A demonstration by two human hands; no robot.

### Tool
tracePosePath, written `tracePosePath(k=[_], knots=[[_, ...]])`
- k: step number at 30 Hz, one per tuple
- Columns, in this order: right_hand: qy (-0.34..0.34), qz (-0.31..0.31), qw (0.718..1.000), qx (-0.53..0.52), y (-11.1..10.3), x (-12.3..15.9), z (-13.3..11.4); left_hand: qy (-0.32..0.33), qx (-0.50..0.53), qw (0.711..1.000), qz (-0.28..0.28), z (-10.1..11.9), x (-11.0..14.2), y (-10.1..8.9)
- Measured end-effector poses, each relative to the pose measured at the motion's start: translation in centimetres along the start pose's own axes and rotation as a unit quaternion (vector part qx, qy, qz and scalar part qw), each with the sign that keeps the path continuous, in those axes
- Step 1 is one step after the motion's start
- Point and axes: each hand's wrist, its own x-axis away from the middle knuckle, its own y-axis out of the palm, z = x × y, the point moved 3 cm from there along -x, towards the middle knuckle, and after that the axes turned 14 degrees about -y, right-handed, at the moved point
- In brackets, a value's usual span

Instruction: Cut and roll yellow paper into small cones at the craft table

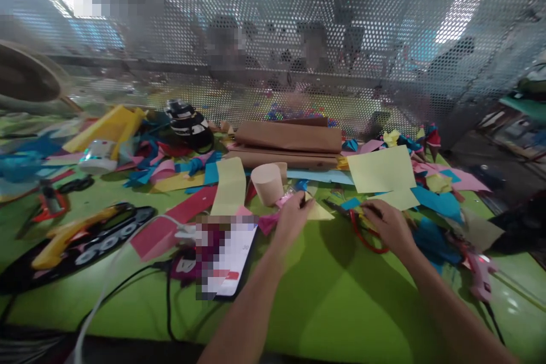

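Note:
My left hand is closed in a pinch beside a small pale yellow paper piece. What its fingertips hold is hidden. A blue paper scrap and a pink wrapped bit lie close to it. To the right, my right hand has its fingers pressed together over the red-handled scissors. The scissor blades point up and left, towards my left hand. Whether the right fingers grip the handle or a yellow scrap beneath them cannot be made out. Behind the hands stands a cream paper roll.
A phone lies left of my forearm amid cables. Further left is a power strip with a yellow glue gun. A pink glue gun lies right. Folded brown paper, a black bottle and a perforated screen stand behind.

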Motion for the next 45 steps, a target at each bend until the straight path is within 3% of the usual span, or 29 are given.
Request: tracePosePath(k=[2, 4, 8, 12, 17, 19, 23, 24, 27, 32, 37, 41, 45], knots=[[-0.050, 0.019, 0.995, 0.083, -0.5, -0.3, 0.8, 0.013, -0.098, 0.995, 0.013, 0.1, 0.0, -0.2], [-0.082, -0.001, 0.981, 0.178, -0.3, -0.5, 1.5, 0.025, -0.160, 0.987, 0.021, 0.1, 0.2, 0.0], [-0.068, -0.050, 0.955, 0.286, 1.4, -0.7, 2.8, 0.047, -0.241, 0.965, 0.096, 0.2, 0.8, -0.1], [-0.046, -0.045, 0.957, 0.284, 2.1, -1.2, 3.1, 0.090, -0.244, 0.954, 0.147, 0.9, 1.4, -0.5], [-0.087, 0.030, 0.987, 0.134, -1.0, -1.4, -0.5, 0.122, -0.137, 0.972, 0.144, 1.4, 1.4, -1.1], [-0.107, 0.030, 0.994, 0.022, -2.6, -0.8, -2.8, 0.144, -0.074, 0.979, 0.124, 1.4, 1.2, -1.1], [-0.081, -0.050, 0.984, -0.148, -4.4, 2.0, -6.3, 0.204, 0.042, 0.976, 0.063, 1.6, 1.1, -1.4], [-0.064, -0.080, 0.981, -0.167, -4.4, 2.9, -6.7, 0.218, 0.064, 0.972, 0.050, 1.8, 1.3, -1.5], [-0.025, -0.081, 0.977, -0.196, -4.8, 4.7, -6.9, 0.270, 0.074, 0.960, 0.014, 2.8, 2.6, -1.5], [-0.059, -0.126, 0.977, -0.163, -5.4, 5.7, -6.8, 0.307, 0.022, 0.948, -0.075, 4.8, 5.2, -0.8], [-0.061, -0.070, 0.985, -0.145, -5.7, 6.8, -6.1, 0.231, 0.075, 0.949, -0.199, 6.5, 7.1, -1.7], [0.009, 0.059, 0.985, -0.159, -5.5, 7.5, -5.1, 0.249, 0.041, 0.939, -0.232, 8.1, 9.8, -2.5], [0.056, 0.107, 0.970, -0.212, -5.2, 7.4, -5.8, 0.259, -0.044, 0.939, -0.223, 8.6, 12.4, -1.4]])
